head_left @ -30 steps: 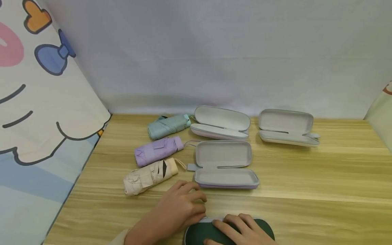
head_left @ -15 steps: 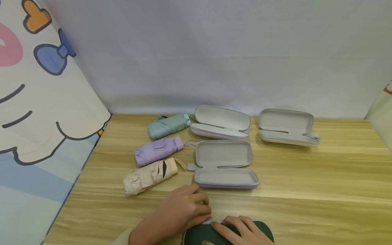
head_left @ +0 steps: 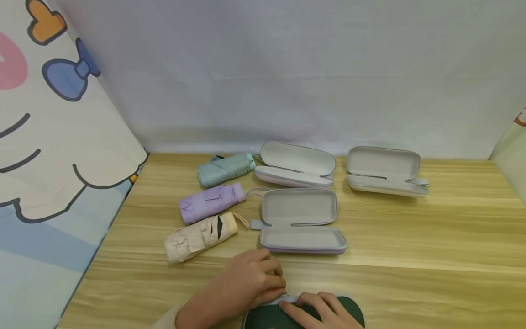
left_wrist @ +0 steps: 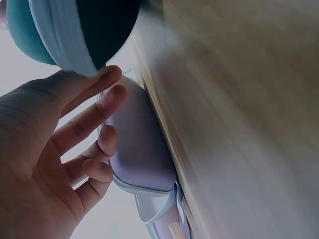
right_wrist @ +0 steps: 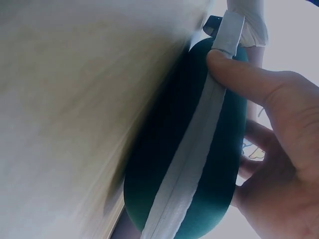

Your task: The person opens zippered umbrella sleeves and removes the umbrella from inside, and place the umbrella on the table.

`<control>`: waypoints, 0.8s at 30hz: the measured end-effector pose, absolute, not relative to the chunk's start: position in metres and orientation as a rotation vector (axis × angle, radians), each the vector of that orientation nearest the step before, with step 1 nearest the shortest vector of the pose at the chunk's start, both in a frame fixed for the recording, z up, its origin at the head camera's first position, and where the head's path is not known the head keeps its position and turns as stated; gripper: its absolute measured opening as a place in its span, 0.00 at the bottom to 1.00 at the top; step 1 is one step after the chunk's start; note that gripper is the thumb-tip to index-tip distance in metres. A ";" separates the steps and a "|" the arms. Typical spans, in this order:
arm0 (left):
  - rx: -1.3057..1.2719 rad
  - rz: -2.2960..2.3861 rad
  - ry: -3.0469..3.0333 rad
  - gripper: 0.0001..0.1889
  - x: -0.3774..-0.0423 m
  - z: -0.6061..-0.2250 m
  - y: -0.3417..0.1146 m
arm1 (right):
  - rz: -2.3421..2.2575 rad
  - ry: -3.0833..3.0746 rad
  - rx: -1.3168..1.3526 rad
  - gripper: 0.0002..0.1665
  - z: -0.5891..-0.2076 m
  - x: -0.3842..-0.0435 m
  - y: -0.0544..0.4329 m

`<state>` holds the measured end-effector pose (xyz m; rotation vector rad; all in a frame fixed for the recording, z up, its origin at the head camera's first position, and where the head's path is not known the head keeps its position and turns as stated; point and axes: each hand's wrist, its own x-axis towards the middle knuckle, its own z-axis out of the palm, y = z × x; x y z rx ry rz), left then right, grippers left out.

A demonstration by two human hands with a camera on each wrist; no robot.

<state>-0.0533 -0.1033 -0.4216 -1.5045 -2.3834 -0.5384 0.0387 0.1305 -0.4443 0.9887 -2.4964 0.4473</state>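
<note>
A dark green zippered hard case [head_left: 263, 319] lies closed-looking at the front edge of the head view, its lower part cut off. My left hand [head_left: 242, 282] pinches the zipper pull at the case's far edge between thumb and index finger; the other fingers curl loosely beside it. In the left wrist view those fingertips meet at the end of the pale zip band [left_wrist: 62, 35]. My right hand [head_left: 322, 311] grips the case, fingers spread over its top. The right wrist view has the right thumb [right_wrist: 244, 74] pressing the zip band near a grey tab [right_wrist: 228, 32].
Beyond the hands lies an open purple case [head_left: 300, 208]. An open pale pink case [head_left: 297, 157] and an open cream case [head_left: 384, 162] stand farther back. Folded umbrellas lie at left: teal [head_left: 226, 170], purple [head_left: 211, 202] and beige [head_left: 201, 236]. A white cloth backdrop [head_left: 287, 82] rises behind.
My left hand has moved a little to the right along the case's far edge. The green case and my right hand have shifted slightly left.
</note>
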 end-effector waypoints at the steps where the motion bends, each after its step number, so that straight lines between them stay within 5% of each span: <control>1: -1.513 -0.542 -2.387 0.03 -0.053 -0.422 -0.103 | 0.460 -2.491 0.984 0.26 -0.446 0.039 0.130; 24: -1.539 -0.441 -2.424 0.05 -0.049 -0.420 -0.099 | 0.514 -2.155 1.095 0.20 -0.464 0.033 0.118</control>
